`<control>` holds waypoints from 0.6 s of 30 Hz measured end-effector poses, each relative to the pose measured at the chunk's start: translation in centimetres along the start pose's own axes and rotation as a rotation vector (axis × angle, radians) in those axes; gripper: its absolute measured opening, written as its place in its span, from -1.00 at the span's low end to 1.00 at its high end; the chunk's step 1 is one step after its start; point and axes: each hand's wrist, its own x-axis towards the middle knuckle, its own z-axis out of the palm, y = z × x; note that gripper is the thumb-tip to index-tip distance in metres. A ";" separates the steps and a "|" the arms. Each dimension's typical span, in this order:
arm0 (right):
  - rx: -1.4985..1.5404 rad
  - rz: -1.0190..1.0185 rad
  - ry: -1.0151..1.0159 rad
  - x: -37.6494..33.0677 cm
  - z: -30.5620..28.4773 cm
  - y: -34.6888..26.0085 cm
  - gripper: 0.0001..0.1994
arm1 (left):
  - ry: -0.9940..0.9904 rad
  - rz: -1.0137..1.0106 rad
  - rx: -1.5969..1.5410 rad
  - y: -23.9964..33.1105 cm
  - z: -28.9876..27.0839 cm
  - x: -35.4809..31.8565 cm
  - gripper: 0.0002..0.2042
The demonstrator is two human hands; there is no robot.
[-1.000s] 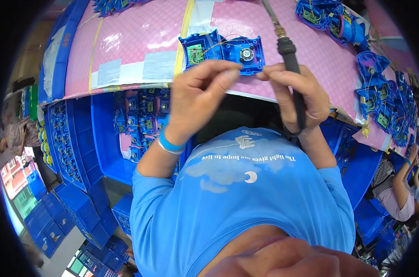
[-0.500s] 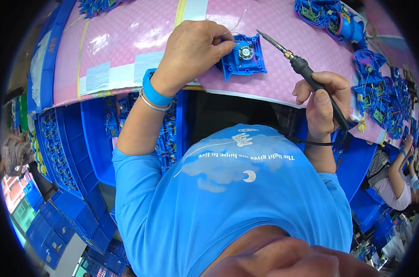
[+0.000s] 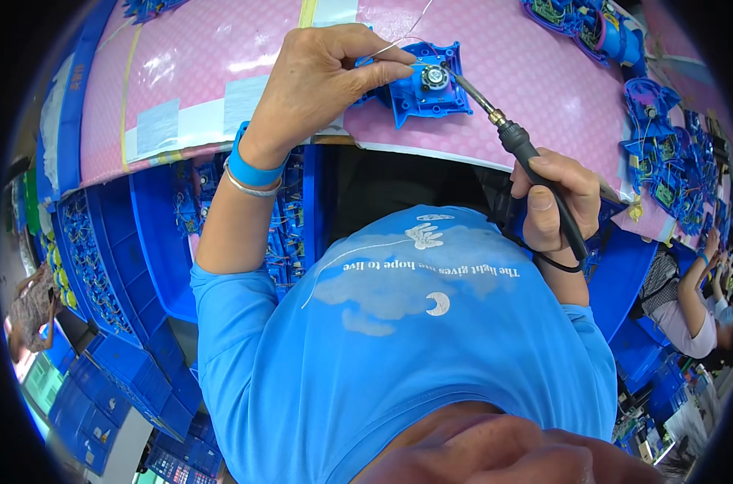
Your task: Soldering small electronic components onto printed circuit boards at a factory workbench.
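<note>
A blue plastic housing lies on the pink-covered bench, with a small round speaker set in its middle. My left hand is over the housing's left side, thumb and forefinger pinched on a thin pale wire. Whether this is solder or a lead, I cannot tell. My right hand grips the black handle of a soldering iron. The iron's tip reaches the speaker's right edge; whether it touches there is too small to see.
More blue housings with circuit boards and wires lie along the bench's right side and far right corner. Blue bins of parts stand below the bench's front edge. Another person works at the far right.
The soldering iron has come down from beyond the housing to the speaker's right edge, my right hand lowering with it. My left hand has shifted slightly left and away from me, still pinching.
</note>
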 end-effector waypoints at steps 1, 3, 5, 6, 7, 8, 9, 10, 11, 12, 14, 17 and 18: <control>-0.019 -0.017 -0.019 0.1 0.2 -0.2 -0.72 | -0.018 -0.042 0.008 0.1 -0.1 0.0 -0.85; -0.040 -0.034 -0.042 0.1 0.4 -0.3 -0.72 | 0.002 -0.007 0.028 0.1 0.1 0.2 -0.85; -0.210 -0.127 -0.065 0.2 0.6 -0.4 -0.73 | 0.024 0.027 0.051 0.0 0.2 0.0 -0.85; -0.210 -0.127 -0.070 0.2 0.8 -0.5 -0.73 | 0.005 0.015 0.061 0.0 0.3 -0.1 -0.85; -0.180 -0.129 -0.073 0.2 1.1 -0.5 -0.74 | -0.015 0.006 0.069 0.2 0.4 -0.1 -0.86; -0.149 -0.132 -0.076 0.3 1.3 -0.4 -0.74 | -0.013 0.006 0.066 0.6 0.2 0.1 -0.86; -0.127 -0.160 -0.084 0.3 1.4 -0.1 -0.76 | -0.052 -0.067 -0.009 1.5 -0.2 0.4 -0.86; -0.128 -0.159 -0.088 0.3 1.5 -0.1 -0.76 | -0.090 -0.141 -0.084 2.1 -0.5 0.6 -0.87; -0.155 -0.169 -0.086 0.4 1.6 -0.2 -0.76 | -0.087 -0.142 -0.087 2.2 -0.6 0.6 -0.87; -0.183 -0.179 -0.083 0.4 1.7 -0.2 -0.76 | -0.097 -0.103 -0.040 2.2 -0.6 0.7 -0.88; -0.197 -0.177 -0.081 0.4 1.9 -0.3 -0.76 | -0.101 -0.065 0.007 2.2 -0.7 0.6 -0.88; -0.234 -0.174 -0.070 0.4 2.2 -0.3 -0.77 | -0.105 -0.023 0.025 2.0 -0.8 0.6 -0.88; -0.256 -0.174 -0.064 0.3 2.3 -0.3 -0.77 | -0.109 -0.025 0.030 2.0 -0.8 0.6 -0.88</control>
